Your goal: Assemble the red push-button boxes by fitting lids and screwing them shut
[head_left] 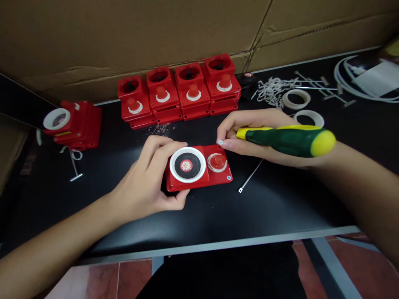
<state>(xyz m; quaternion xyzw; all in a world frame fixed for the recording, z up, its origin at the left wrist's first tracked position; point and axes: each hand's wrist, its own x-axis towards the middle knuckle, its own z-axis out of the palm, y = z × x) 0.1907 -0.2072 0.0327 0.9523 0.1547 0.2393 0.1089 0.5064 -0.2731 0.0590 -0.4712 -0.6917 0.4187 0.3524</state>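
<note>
My left hand (140, 182) closes around the left end of a red box (207, 177), fingers behind it and thumb at the front. On the box are a white toothed ring (172, 164) around a black disc, a red knob (218, 161) and a screw (228, 177) in the near right corner. My right hand (260, 119) holds a green and yellow screwdriver (286, 140) across its palm, with its shaft hidden. Its thumb and forefinger pinch a loose-looking screw (220, 142) at the box's far right corner.
Several red boxes (195, 109) stand in a row at the back, near a cardboard wall (140, 37). Another red unit (90, 124) sits left. White rings (296, 99), tangled white cords (271, 92), metal T-rods (346, 101) and coiled tubing (338, 77) lie right. A thin rod (251, 176) lies below my right hand.
</note>
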